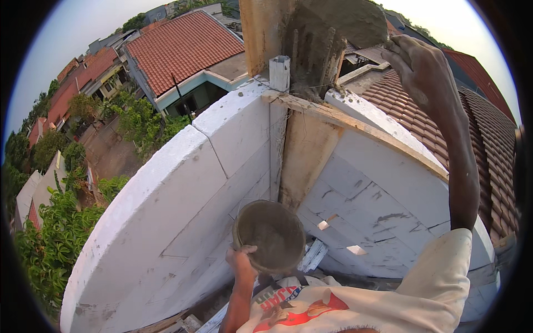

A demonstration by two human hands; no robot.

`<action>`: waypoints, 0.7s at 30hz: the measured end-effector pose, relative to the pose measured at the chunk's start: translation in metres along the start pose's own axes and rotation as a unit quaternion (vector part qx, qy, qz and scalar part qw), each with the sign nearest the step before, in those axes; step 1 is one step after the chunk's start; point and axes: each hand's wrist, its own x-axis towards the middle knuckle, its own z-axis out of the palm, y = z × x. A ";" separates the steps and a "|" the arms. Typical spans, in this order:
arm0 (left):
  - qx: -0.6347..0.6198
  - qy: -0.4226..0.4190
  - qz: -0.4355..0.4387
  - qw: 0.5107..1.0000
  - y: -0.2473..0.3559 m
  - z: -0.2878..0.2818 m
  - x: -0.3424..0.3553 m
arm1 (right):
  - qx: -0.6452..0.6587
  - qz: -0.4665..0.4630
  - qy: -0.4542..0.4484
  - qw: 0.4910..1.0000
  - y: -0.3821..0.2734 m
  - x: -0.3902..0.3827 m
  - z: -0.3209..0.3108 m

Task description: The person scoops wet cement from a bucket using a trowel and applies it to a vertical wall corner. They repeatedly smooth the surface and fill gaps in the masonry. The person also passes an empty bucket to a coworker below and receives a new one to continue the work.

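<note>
My left hand (242,261) grips the near left rim of a dark round bucket (296,233), with grey wet mortar (269,241) low inside. High at the upper right, my raised right hand (411,66) has its fingers at the edge of a rounded grey, mortar-coated thing (347,22); its exact kind cannot be made out. That thing is at the opening between the boards of a wooden column form (261,33). Below it, thin rods and wet grey mortar show in the form, while the top edge of the picture cuts off the rest.
White block walls (166,205) meet at the column, left and right. A wooden batten (355,125) crosses the right wall near its top. Loose timber (313,255) lies beneath the bucket. Beyond the walls are a drop, trees (61,238) and tiled roofs (183,53).
</note>
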 end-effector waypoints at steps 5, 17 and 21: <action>0.025 -0.049 0.062 0.997 0.015 0.011 0.002 | 0.252 0.089 -0.228 0.936 -0.085 -0.145 0.019; 0.313 -0.226 0.227 0.894 0.035 0.068 0.011 | 0.155 -0.058 -0.333 0.928 -0.218 -0.343 0.185; 0.335 -0.194 0.275 0.880 0.035 0.057 0.010 | 0.209 -0.088 -0.331 0.916 -0.200 -0.335 0.168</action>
